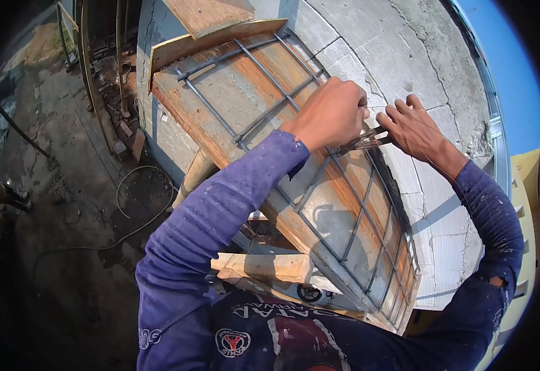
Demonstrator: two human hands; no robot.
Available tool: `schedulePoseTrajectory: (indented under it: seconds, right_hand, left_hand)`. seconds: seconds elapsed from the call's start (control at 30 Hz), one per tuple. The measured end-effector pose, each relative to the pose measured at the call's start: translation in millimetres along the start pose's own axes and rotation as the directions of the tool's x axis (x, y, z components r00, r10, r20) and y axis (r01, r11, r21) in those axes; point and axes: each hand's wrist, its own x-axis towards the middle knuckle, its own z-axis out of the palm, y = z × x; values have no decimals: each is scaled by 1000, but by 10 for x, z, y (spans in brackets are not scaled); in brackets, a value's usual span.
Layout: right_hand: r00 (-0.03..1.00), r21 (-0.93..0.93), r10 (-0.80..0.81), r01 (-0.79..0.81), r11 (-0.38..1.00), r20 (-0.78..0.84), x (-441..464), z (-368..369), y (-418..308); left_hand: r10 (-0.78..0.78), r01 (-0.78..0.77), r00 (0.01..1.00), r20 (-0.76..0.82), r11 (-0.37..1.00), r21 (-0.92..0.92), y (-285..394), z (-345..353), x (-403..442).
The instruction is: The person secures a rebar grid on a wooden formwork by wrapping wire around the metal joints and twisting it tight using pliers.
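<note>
My left hand [335, 111] is closed in a fist above the steel rebar grid [288, 98]; what it grips, if anything, is hidden. My right hand [413, 128] holds the handles of a pair of pincers [364, 143], whose head points left toward a rebar crossing just below my left hand. Whether the jaws touch the bars I cannot tell. A thin wire [433, 128] runs by my right hand and wrist. Beneath both hands, the grid lies in a shallow wooden formwork [226, 77] with rust-stained boards.
A cracked grey wall [399, 49] borders the formwork on the right. A loose board [211, 15] lies at its top end. Timber props [195, 173] stand below. Far down on the left, the ground [53, 179] holds a coiled hose [121, 191] and rubble.
</note>
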Motion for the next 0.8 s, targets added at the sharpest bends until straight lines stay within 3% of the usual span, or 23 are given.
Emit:
schedulePoseTrajectory:
  seconds: [0.03,0.07,0.1,0.13,0.2,0.27,0.33,0.4,0.43,0.5,0.63,0.7,0.73,0.77,0.8]
  right_hand:
    - [962,-134,-114,82,988,-249,-60,47,12]
    - [921,-207,-116,39,978,-371,-84,85,16]
    - [918,-215,-124,43,976,-378,-49,106,30]
    - [926,-277,-153,56,959,-345,-2,131,62]
    - [934,-317,-206,108,942,-293,102,121,159]
    - [911,-347,-263,146,927,-318,344,105,283]
    - [862,-365,-376,248,898,-339,624,39,319]
    - [772,-427,-498,325,844,-396,1027,-17,324]
    - [682,-454,-597,411,791,-422,1275,-55,312]
    - [751,-436,-623,495,751,-221,1617,-250,133]
    - [777,-406,-617,528,746,-124,1632,-249,99]
    - [914,-266,-402,399,877,47,1556,-225,188]
    - [929,-188,-369,365,912,13,1402,-206,256]
    - [960,-158,-185,220,963,209,1279,-178,280]
    - [882,-65,-142,191,979,450,1172,-183,321]
  left_hand:
    - [-114,111,992,-46,991,-71,-45,-92,179]
    - [-270,260,963,-10,936,-239,-217,-65,360]
    - [-409,395,911,53,830,-394,-417,9,458]
    - [-408,391,912,42,833,-391,-549,52,464]
    - [-461,420,885,-60,848,-322,-709,102,485]
    - [-275,280,958,-82,958,60,-589,-105,229]
    - [-227,246,966,-124,954,173,-315,-425,-195]
    - [-99,192,967,-234,888,418,-333,-618,-586]
    - [-116,207,965,-236,887,412,-409,-652,-745]
    - [-61,209,922,-382,909,361,-570,-668,-931]
    - [-103,241,901,-421,926,290,-526,-602,-975]
    - [-66,228,879,-472,928,294,-551,-628,-979]
    - [-64,225,874,-482,932,285,-543,-637,-982]
    - [-68,228,872,-485,933,278,-536,-647,-991]
    - [-89,242,871,-484,934,262,-527,-658,-1006]
